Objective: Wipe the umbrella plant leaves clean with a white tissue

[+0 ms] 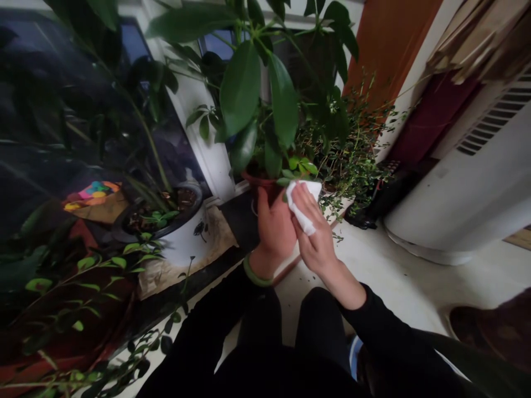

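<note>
1. Holding a white cloth (could be tissue, cannot tell), right hand has fingers near straight and close together over it
2. Left hand just beside the right one; thumb up and spread away, other fingers mostly hidden by right hand and cloth; cannot tell how far they curl or if they grip anything
3. Cloth sits between the hands, in front of the big-leaved plant, just below some light-green leaves
4. That plant stands in a reddish pot, partly hidden behind left hand
5. Green band on left wrist; black sleeves on both arms
6. View left: white pot with dark print and a tall-stemmed plant, on a tan sheet; colourful items behind it, to its left
7. View right: bushy small-leaved plant near the cloth; white vented cylinder well apart from the hands, standing on the pale floor
8. Lower left: trailing leafy stems over a red planter, darkish and blurred
</note>
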`<state>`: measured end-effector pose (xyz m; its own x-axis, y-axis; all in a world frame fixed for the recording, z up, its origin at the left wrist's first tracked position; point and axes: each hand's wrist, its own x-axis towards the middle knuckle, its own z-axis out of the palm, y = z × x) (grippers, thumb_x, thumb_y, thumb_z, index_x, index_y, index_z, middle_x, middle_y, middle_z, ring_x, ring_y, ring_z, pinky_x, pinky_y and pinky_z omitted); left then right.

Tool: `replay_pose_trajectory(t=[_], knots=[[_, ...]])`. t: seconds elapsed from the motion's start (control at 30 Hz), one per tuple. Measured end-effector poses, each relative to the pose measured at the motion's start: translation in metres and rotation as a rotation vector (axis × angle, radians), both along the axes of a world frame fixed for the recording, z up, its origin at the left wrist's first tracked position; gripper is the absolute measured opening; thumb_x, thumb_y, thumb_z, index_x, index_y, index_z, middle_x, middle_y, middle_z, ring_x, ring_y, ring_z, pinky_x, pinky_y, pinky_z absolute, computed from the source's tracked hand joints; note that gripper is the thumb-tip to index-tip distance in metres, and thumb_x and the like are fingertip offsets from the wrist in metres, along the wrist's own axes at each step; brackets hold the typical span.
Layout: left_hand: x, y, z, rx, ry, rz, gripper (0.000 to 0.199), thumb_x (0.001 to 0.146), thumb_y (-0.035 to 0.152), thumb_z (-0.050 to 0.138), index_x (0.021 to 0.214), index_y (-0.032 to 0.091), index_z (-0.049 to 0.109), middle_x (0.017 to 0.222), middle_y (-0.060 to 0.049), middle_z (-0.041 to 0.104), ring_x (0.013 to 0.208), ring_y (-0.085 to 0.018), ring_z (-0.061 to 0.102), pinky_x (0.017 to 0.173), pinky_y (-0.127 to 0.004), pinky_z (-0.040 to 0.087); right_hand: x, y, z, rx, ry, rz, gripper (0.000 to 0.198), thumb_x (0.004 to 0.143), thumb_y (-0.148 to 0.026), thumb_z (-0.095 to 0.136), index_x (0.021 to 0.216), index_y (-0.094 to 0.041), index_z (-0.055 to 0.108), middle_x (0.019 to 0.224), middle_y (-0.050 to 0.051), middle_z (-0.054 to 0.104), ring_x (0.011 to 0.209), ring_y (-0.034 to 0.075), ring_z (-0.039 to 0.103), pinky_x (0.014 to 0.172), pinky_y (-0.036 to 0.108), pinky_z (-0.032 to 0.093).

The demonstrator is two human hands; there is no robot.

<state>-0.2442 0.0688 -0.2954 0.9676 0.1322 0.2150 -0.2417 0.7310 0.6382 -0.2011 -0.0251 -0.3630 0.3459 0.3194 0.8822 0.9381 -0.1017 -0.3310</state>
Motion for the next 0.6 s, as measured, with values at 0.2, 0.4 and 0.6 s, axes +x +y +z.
replay_pose_trajectory(t=[0.2,0.4,0.6], knots=[[-0.004,0.008,0.004,-0.083,0.105,0.000,0.086,0.107,0.075,0.014,0.127,0.016,0.073,0.147,-0.013,0.072,0.162,-0.031,0.048,0.136,-0.045,0.039,-0.031,-0.010,-0.009,-0.019,0.098,0.142,0.060,0.114,-0.027,0.044,0.172,-0.040,0.039,0.180,-0.003,0.037,0.171,0.027,0.030,0.141,0.064,0.026],[-0.004,0.010,0.006,-0.083,0.044,-0.032,0.092,0.105,0.078,0.015,0.127,0.010,0.074,0.144,-0.019,0.073,0.160,-0.034,0.050,0.139,-0.051,0.034,-0.045,-0.039,0.011,0.307,0.748,0.373,0.034,0.107,-0.046,0.064,0.134,-0.033,0.079,0.144,0.002,0.078,0.138,0.030,0.072,0.124,0.056,0.057],[-0.003,0.010,0.007,-0.042,-0.040,-0.057,0.095,0.105,0.078,0.011,0.148,0.011,0.064,0.159,-0.016,0.063,0.160,-0.027,0.052,0.137,-0.041,0.038,-0.013,-0.077,0.039,0.716,1.223,0.282,0.023,0.087,-0.048,0.087,0.101,-0.031,0.082,0.110,0.000,0.087,0.088,0.023,0.084,0.069,0.034,0.074]])
